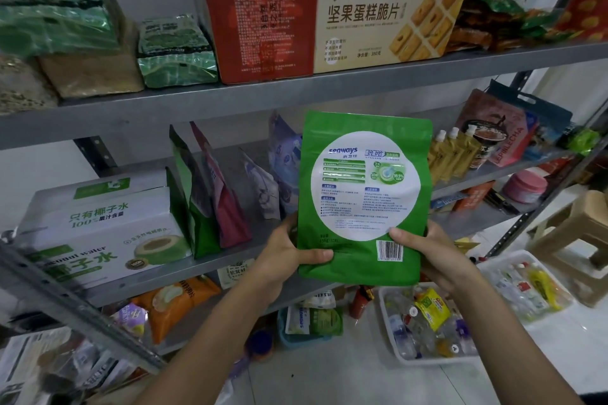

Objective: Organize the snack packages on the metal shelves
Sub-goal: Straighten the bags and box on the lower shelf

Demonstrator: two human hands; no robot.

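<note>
From here, the middle shelf (197, 268) has a bare strip open between the maroon pouch (230, 217) and the pale purple pouches (263, 197). The coconut water box (98, 223) blocks the left end and yellow spouted pouches (449, 158) crowd the right. The green pouch (362, 200) hides the stretch between.

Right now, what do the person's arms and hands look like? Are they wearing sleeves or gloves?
No gloves, and no sleeves in view: the left arm and right arm are bare up to the picture's edge. The left hand and right hand show no ring, watch or bracelet.
</note>
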